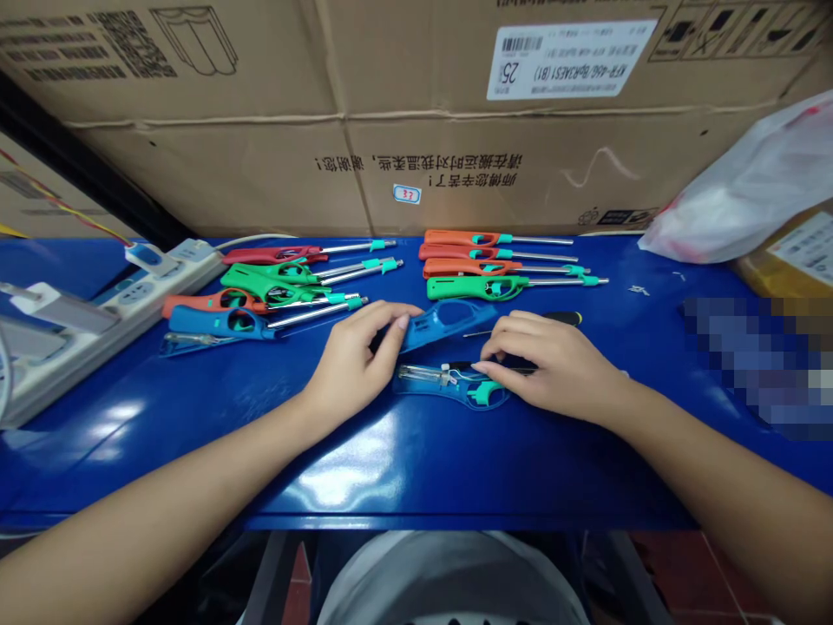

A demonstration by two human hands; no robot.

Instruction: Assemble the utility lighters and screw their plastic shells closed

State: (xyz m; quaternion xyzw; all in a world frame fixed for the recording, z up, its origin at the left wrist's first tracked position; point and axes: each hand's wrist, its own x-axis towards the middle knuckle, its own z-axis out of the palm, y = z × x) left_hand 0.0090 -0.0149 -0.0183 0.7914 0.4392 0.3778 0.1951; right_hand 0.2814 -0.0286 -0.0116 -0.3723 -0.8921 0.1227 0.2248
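My left hand (355, 356) pinches one end of a blue lighter half-shell (449, 321) between thumb and fingers, raised over the table. Just in front of it lies the other blue half-shell (433, 395) of a long-necked lighter, open side up. Inside are a clear fuel tank (420, 374), thin wires and a turquoise trigger (482, 393). My right hand (553, 360) is closed over the right end of this lower half, fingertips beside a small black part (459, 365). What those fingers grip is mostly hidden. Behind my right hand lies a screwdriver (565, 319), partly covered.
Several long-necked lighters lie in two groups, a left group (279, 276) and a right group (472, 266). A white power strip (140, 291) with plugs runs along the left. A large cardboard box (260, 174) stands behind, and a plastic bag (742, 187) sits back right.
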